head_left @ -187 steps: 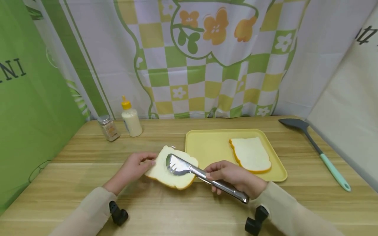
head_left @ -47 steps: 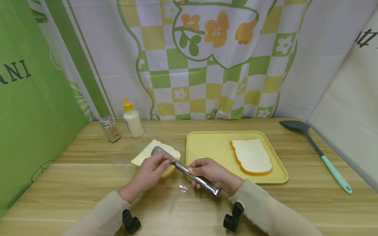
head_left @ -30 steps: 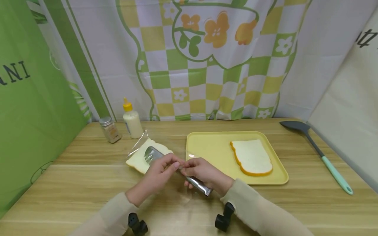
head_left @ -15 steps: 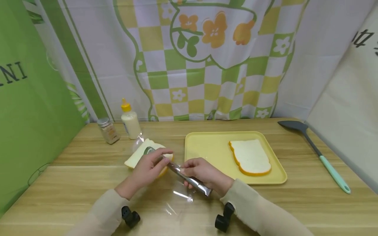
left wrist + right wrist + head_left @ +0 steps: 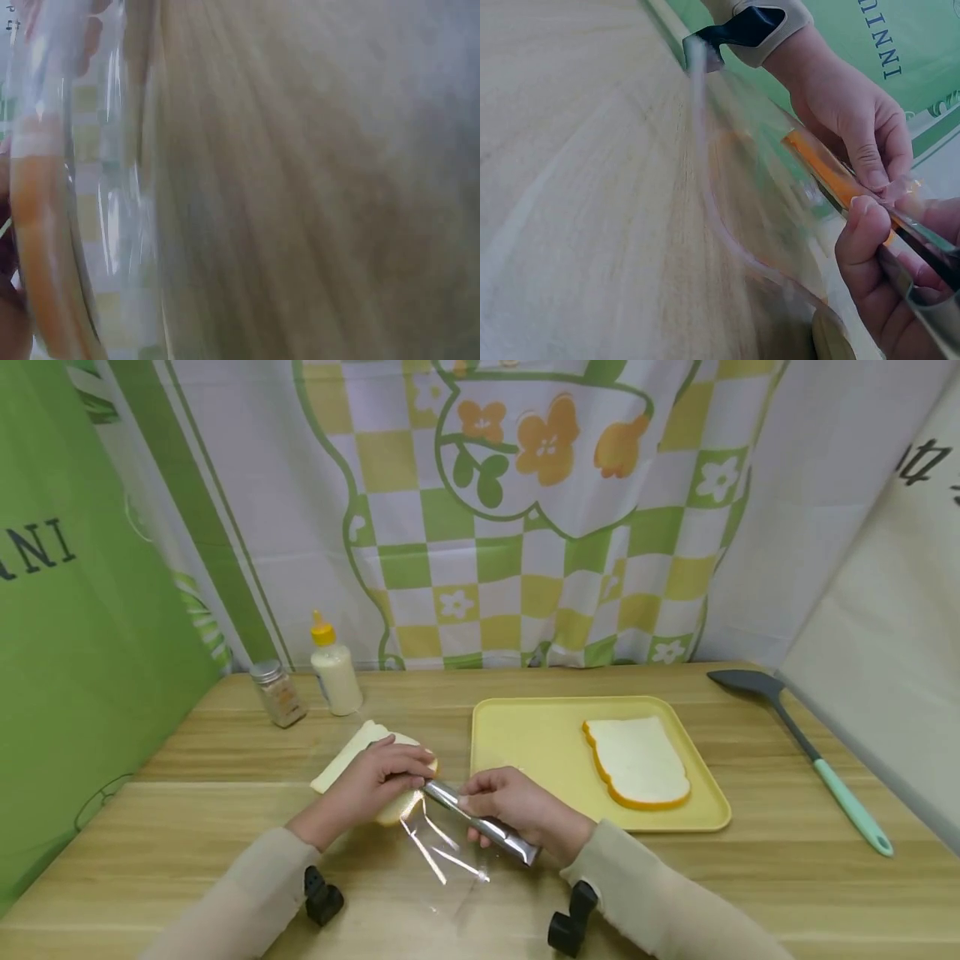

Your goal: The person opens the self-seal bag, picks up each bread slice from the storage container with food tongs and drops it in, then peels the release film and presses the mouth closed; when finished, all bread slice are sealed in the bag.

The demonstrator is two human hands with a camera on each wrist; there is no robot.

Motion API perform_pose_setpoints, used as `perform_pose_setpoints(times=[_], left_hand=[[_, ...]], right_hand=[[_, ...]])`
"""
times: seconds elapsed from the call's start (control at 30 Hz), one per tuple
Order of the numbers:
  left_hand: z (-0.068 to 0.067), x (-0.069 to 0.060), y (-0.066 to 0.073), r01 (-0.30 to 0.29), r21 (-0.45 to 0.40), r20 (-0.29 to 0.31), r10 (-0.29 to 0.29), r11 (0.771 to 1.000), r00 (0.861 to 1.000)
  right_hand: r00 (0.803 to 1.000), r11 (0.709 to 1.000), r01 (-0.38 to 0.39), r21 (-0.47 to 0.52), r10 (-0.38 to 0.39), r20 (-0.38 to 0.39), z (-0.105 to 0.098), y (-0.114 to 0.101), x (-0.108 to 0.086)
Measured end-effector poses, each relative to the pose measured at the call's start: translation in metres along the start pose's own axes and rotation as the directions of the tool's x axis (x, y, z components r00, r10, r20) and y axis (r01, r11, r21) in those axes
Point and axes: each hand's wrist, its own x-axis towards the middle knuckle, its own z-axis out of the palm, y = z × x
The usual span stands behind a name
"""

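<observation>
My right hand [image 5: 513,802] holds the handle of metal food tongs [image 5: 487,831]. The tongs' head is hidden under my left hand [image 5: 363,789] and lies at a slice of bread [image 5: 343,766], left of the tray. In the right wrist view, the orange crust [image 5: 821,161] shows by the tongs' arms, above the table. Clear plastic film [image 5: 442,852], perhaps a bag, hangs around the slice and below the hands. My left thumb and fingers pinch this film beside the tongs. The left wrist view shows the film [image 5: 112,217] around the crust [image 5: 41,225].
A yellow tray [image 5: 525,735] at the right bears a second bread slice [image 5: 637,760]. Beyond it lies a spatula [image 5: 813,752] with a mint handle. A yellow-capped squeeze bottle [image 5: 336,677] and a spice jar [image 5: 277,695] stand back left. Curtains close off the back.
The bread slice and tongs have moved left from near the tray. My left hand went from the slice's edge to the film over the tongs. The film has come down in front of the slice.
</observation>
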Motion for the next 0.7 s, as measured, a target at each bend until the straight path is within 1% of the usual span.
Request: perform_pose_setpoints(times=[0.1,0.17,0.23,0.3,0.4,0.47,0.6,0.7], left_hand=[[0.001,0.001,0.001,0.001,-0.087,-0.047,-0.005,0.996,0.999],[0.002,0.002,0.003,0.002,-0.157,-0.06,-0.011,0.988,0.998],[0.004,0.003,0.004,-0.007,-0.215,-0.064,-0.007,0.977,0.998],[0.006,0.004,0.006,-0.019,-0.255,-0.049,0.006,0.967,0.999],[0.007,0.004,0.008,-0.042,-0.275,-0.015,0.04,0.96,0.999],[0.007,0.004,0.009,-0.043,-0.296,0.009,0.048,0.954,0.999],[0.005,0.004,0.007,-0.014,-0.32,0.028,0.025,0.947,0.999],[0.002,0.004,0.004,0.033,-0.306,0.046,-0.02,0.952,0.999]], right_hand=[[1.0,1.0,-0.009,-0.004,0.009,0.015,0.0,0.0,-0.001],[0.999,1.0,-0.015,-0.012,0.015,0.028,0.0,0.0,-0.002],[0.999,1.0,-0.015,-0.019,0.016,0.038,0.0,0.0,-0.002],[0.999,1.0,-0.018,-0.018,0.019,0.044,0.001,0.0,-0.002],[0.999,0.999,-0.031,-0.018,0.032,0.039,0.001,0.0,0.0],[0.998,0.999,-0.044,-0.018,0.044,0.035,0.0,0.0,0.001],[0.998,0.998,-0.046,-0.036,0.047,0.034,0.002,-0.001,0.006],[0.998,0.998,-0.043,-0.05,0.045,0.037,0.004,-0.003,0.01]])
